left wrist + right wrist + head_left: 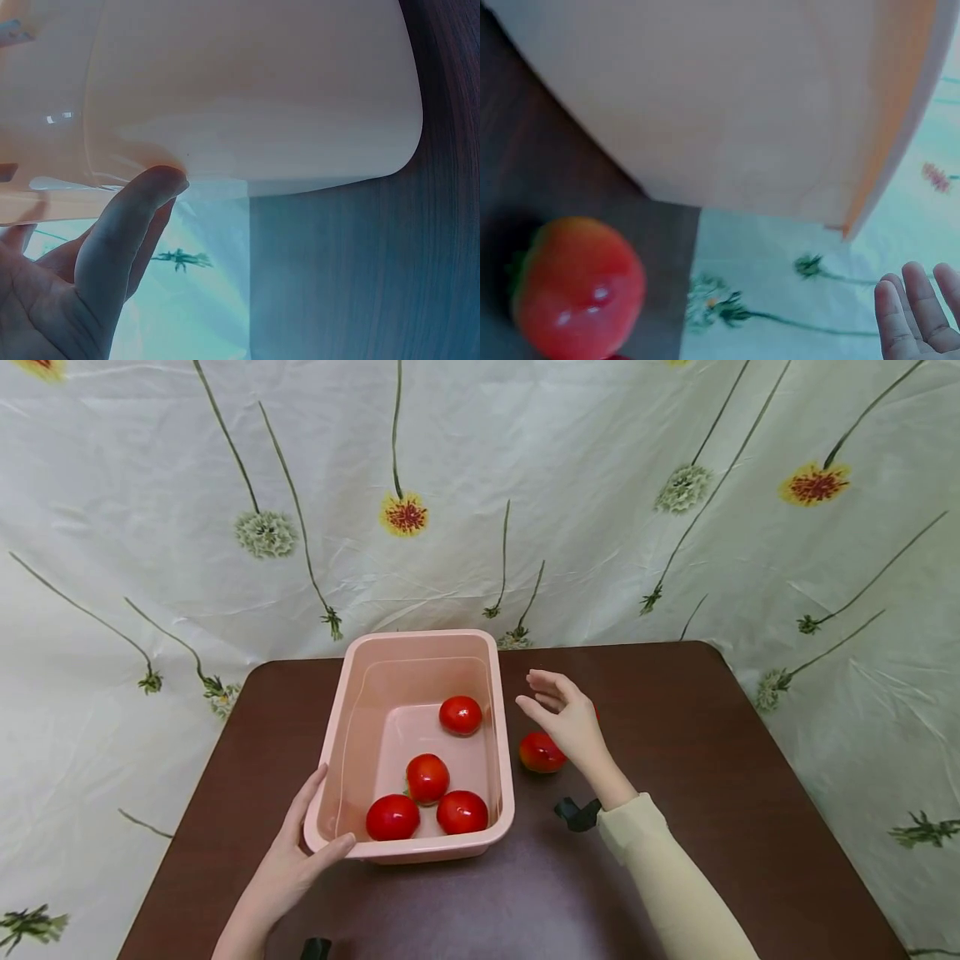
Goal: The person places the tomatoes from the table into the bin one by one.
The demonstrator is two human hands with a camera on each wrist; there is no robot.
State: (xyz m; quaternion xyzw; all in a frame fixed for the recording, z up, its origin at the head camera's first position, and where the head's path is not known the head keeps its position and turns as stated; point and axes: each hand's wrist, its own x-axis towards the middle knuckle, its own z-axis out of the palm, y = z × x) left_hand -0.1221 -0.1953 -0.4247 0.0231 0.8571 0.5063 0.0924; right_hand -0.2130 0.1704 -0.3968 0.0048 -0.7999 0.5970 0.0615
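A pink plastic bin (504, 760) holds several red tomatoes (461, 716), most of them near its front end. My left hand (296, 852) grips the bin's front left corner, with the thumb on the front rim and the fingers along the left side. In the left wrist view, the thumb (127, 225) touches the bin's wall. To the right of the bin, my right hand (570, 718) is in the air, fingers spread loosely and holding nothing. Beneath it lies a tomato (536, 753), also clear in the right wrist view (581, 292). Another is mostly hidden behind the hand.
A dark brown table (675, 760) carries the bin and loose tomatoes. Behind it and at both sides hangs a pale cloth (585, 485) printed with flowers. A small black object (576, 814) shows beside the right wrist, another (316, 948) near the left forearm.
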